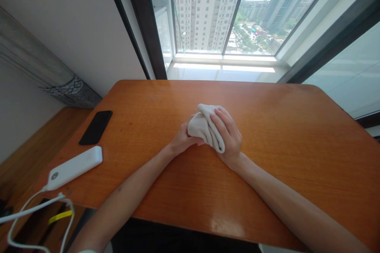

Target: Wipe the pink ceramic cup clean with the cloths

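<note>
On my feed, the left hand [183, 139] and right hand [228, 137] grip a bunched white cloth [204, 127] mid-bench, fingers [222, 120] clenched around it. A black smartphone [95, 127] and white power bank [74, 168] lie left on the wooden bench [178, 102].

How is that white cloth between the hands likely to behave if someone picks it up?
The white cloth will probably be floppy, since it creases and folds where the left hand and right hand grip it. It looks thick but soft, so likely light for its bulk. Set on the glossy wooden tabletop, it would probably slump rather than roll.
</note>
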Motion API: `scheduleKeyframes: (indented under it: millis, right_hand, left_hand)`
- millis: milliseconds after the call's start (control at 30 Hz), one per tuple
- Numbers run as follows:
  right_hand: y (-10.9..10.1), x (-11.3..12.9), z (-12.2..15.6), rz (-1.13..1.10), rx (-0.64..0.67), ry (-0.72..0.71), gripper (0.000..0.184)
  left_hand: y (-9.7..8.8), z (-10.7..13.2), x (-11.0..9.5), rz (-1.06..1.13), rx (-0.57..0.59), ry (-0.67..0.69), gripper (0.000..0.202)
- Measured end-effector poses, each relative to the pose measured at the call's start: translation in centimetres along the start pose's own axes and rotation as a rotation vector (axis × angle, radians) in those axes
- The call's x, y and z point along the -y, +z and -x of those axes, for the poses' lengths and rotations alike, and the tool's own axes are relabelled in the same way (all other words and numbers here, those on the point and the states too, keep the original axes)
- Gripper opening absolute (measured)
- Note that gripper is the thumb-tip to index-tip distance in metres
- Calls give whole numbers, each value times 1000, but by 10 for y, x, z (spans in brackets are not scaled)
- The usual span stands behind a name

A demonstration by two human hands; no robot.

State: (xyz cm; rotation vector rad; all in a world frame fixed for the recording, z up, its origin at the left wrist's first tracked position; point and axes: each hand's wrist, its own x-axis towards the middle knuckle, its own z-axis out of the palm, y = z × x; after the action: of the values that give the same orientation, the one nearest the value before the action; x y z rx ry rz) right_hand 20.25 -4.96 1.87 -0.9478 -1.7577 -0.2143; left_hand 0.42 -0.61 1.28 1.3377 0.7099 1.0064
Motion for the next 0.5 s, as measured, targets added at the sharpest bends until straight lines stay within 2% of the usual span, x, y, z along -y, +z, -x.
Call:
scheduleKeyframes:
  millis: [100,167,233,300,433,500]
  right_hand:
    - [1,-2,2,22,30,40,66]
    - [2,-2,2,32,45,56,66]
    - [2,-1,2,42,43,61,66]
    - [2,2,2,46,39,65,67]
    - [4,8,1,43,48,67,68]
    - [5,10,2,47,58,63,68]
  left_hand:
    - [2,2,-9,-202,-20,282,72]
    - [5,3,-12,-351,-14,370,71]
    - [11,5,-11,-484,-35,341,70]
    - [16,7,-7,-567,-112,274,66]
    - [21,8,1,-459,-273,202,70]
    - [19,9,2,-437,-292,163,56]
